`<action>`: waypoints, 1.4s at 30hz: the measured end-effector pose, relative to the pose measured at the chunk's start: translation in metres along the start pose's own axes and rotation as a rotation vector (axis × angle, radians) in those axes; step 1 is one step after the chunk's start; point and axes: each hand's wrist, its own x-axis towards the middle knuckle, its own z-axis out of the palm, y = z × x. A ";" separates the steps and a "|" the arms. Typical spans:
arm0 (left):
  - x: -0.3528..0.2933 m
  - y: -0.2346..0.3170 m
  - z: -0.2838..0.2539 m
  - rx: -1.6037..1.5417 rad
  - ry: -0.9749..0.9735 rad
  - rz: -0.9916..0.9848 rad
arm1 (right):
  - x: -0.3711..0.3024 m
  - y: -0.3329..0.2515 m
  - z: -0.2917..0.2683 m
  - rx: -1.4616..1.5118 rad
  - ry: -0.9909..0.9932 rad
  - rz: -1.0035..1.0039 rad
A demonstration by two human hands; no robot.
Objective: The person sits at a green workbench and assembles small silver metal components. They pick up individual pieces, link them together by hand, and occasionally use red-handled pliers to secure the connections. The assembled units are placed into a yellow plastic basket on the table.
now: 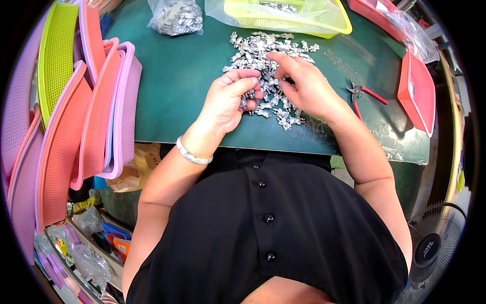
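Note:
A heap of small silver metal figure-shaped pieces is spread over the green table in front of me. My left hand is curled at the left side of the heap. Several of the same metal pieces show between its thumb and fingers. Over the middle of the heap is my right hand, its index finger stretched out and its thumb apart from it. I see nothing held between them; the other fingers are partly tucked under.
Red-handled pliers lie right of the heap, near a red tray. Beyond the heap are a yellow-green basket and a bag of metal pieces. Stacked plastic baskets line the left. A fan stands low right.

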 end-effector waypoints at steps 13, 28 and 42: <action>-0.001 0.000 0.012 0.099 -0.001 0.068 | 0.004 -0.001 0.001 1.063 0.154 0.496; 0.005 0.007 0.008 0.145 0.010 0.137 | 0.001 -0.006 0.001 1.310 -0.040 0.563; 0.005 0.008 0.007 0.167 -0.034 0.125 | 0.002 0.000 0.005 1.364 -0.160 0.569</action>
